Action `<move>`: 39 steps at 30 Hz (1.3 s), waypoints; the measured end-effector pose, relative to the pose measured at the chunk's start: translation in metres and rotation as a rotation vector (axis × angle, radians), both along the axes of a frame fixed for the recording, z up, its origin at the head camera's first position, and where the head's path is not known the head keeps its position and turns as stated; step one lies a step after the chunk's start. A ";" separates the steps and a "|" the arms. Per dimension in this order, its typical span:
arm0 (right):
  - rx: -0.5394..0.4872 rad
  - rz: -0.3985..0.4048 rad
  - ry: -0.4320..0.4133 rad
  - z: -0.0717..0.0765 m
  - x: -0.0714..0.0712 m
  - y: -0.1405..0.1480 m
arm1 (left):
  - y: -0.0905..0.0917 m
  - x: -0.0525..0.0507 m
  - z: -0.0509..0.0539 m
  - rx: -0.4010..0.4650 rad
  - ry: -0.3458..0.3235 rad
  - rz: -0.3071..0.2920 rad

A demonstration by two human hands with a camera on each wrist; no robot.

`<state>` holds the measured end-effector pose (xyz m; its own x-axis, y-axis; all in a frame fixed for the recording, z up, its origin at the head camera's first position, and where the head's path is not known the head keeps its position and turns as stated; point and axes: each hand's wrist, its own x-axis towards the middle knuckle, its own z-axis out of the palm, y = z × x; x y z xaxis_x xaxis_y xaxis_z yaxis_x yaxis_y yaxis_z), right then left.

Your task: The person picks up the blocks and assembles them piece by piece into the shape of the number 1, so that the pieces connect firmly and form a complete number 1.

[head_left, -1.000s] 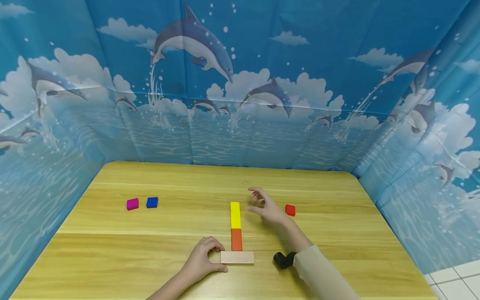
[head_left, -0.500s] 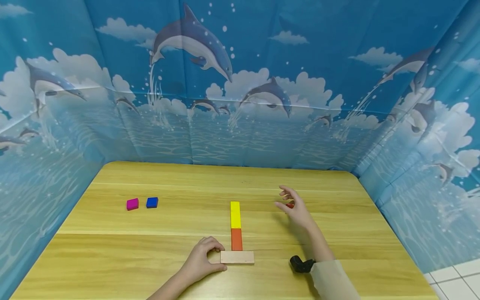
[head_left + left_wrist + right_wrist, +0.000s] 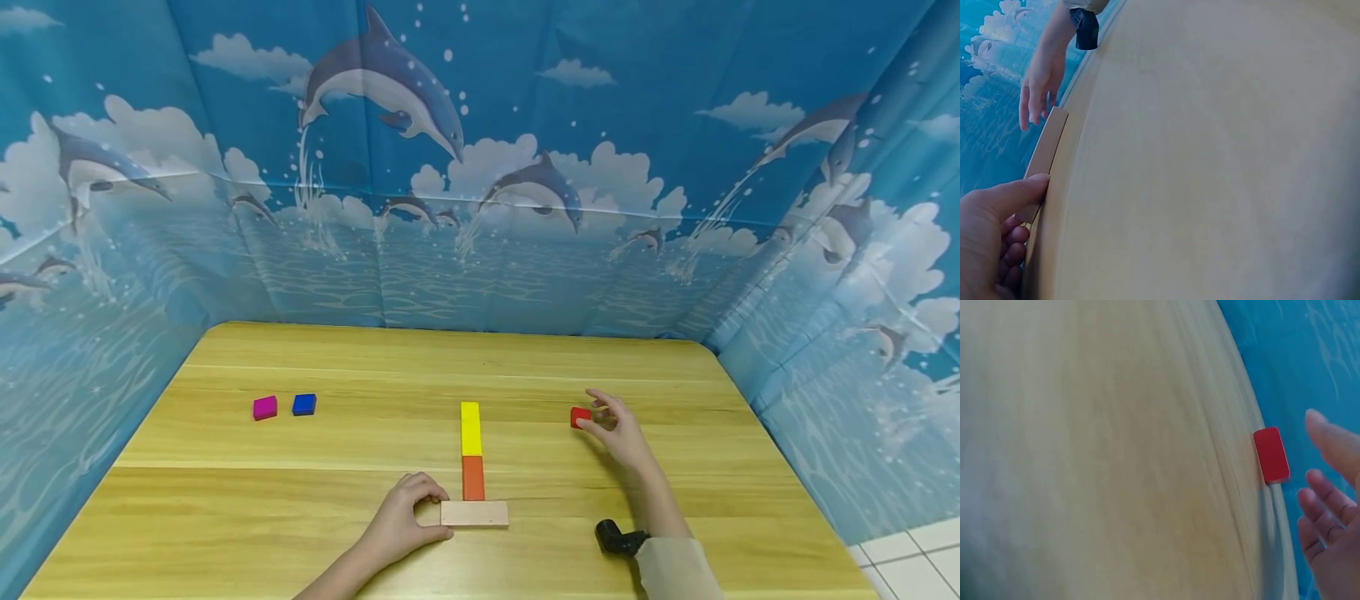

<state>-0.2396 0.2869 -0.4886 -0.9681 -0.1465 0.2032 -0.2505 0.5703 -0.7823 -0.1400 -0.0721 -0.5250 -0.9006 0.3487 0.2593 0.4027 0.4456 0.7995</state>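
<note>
My left hand (image 3: 402,518) pinches the left end of a plain wooden block (image 3: 480,514), thumb on the near side and fingers on the far side. In the left wrist view, the thumb lies on this block (image 3: 1047,144). An orange block (image 3: 473,478) extends away from it, and a yellow block (image 3: 470,429) continues the line. My right hand (image 3: 621,433) is at a small red block (image 3: 580,417), thumb and fingers spread. The right wrist view has a gap between that hand (image 3: 1335,506) and the red block (image 3: 1271,455).
On the table's left side lie a magenta block (image 3: 265,407) and a blue block (image 3: 303,405). A black wrist camera (image 3: 619,539) sits on the right forearm. Dolphin-printed curtain (image 3: 480,275) hangs behind the wooden table (image 3: 360,367) and along its sides.
My right hand has moved right, away from the yellow block, and come down by the red block. My left hand and the wooden block have stayed put.
</note>
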 end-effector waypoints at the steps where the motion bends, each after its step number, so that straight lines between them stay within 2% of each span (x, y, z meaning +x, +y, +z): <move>1: -0.003 -0.002 -0.013 -0.002 0.000 0.002 | 0.000 0.000 0.000 -0.002 -0.002 0.001; 9: 0.014 -0.011 -0.069 -0.009 0.001 0.006 | 0.001 0.001 -0.002 -0.015 0.000 0.006; 16: -0.001 -0.044 -0.043 -0.017 0.001 0.008 | 0.002 0.001 -0.002 -0.009 0.017 0.006; 24: 0.055 -0.087 -0.051 -0.022 -0.001 0.007 | 0.003 0.003 -0.002 -0.008 0.015 0.013; 27: 0.060 -0.093 -0.037 -0.023 -0.002 0.007 | 0.003 0.003 -0.001 -0.007 0.015 0.011; 32: 0.028 -0.078 0.045 -0.026 -0.001 0.008 | 0.004 0.003 -0.002 -0.009 0.012 0.009; 37: 0.034 -0.105 -0.025 -0.024 -0.001 0.007 | 0.003 0.004 -0.002 -0.011 0.008 0.015; 39: 0.053 -0.114 -0.083 -0.023 -0.001 0.007 | 0.004 0.004 -0.002 -0.010 0.009 0.017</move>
